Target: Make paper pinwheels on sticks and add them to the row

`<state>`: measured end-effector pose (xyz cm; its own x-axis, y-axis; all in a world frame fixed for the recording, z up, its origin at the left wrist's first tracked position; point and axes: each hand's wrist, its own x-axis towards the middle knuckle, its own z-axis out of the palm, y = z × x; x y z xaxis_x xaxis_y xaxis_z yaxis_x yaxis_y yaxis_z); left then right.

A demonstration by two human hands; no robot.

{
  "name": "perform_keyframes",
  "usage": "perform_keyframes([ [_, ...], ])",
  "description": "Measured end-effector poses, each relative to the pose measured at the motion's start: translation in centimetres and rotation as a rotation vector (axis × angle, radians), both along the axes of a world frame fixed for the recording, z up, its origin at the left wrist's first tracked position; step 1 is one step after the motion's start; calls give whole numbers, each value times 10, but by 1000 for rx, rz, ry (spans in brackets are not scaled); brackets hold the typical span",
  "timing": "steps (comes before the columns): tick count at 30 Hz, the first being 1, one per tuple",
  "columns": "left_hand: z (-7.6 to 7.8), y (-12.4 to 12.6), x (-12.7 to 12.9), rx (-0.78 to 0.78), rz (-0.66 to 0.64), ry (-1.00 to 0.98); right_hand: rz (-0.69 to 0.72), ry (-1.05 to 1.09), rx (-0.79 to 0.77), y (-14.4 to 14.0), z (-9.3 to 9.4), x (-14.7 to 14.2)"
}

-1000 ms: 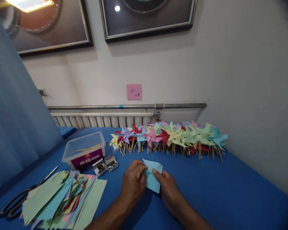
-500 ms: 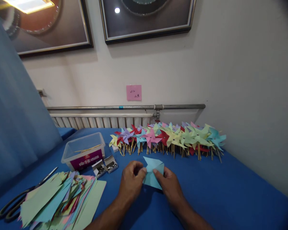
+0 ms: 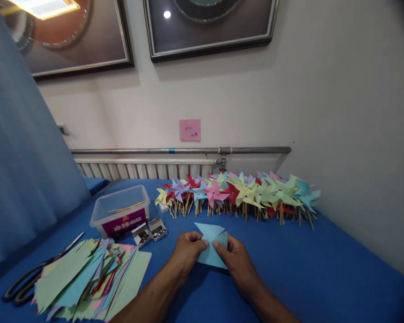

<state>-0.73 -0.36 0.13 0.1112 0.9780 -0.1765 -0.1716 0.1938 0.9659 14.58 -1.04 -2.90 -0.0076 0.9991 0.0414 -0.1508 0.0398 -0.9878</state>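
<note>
A light blue paper piece (image 3: 211,255) with pointed, partly folded corners is held between both hands above the table. My left hand (image 3: 190,251) pinches its left side, thumb on top and the fingers curled beneath. On the right side my right hand (image 3: 237,258) grips it, its thumb pressed near the paper's middle. The fingertips under the sheet are hidden. Beyond the hands stands a long cluster of paper pinwheels (image 3: 247,195) on thin sticks, in red, pink, yellow, green, purple and blue.
Left of my arms lies a pile of coloured paper sheets (image 3: 65,280), with black-handled scissors (image 3: 27,280) beside it. Two small boxes of metal pins (image 3: 158,232) sit by a clear plastic tub (image 3: 121,220) holding a few sticks. Blue cloth covers the table (image 3: 323,273); a wall with a radiator stands behind.
My left hand has shifted so its thumb lies flatter on the blue paper. The paper's top corner now points further left. The whole view has moved slightly.
</note>
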Motion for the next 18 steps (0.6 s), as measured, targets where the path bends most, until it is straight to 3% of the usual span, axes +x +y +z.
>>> perform_keyframes([
  [6,-2,0,2,-14,62,7,29,-2,-6,-2,0,-1],
  [18,1,-1,5,-12,44,-5,27,-16,10,1,-11,1],
])
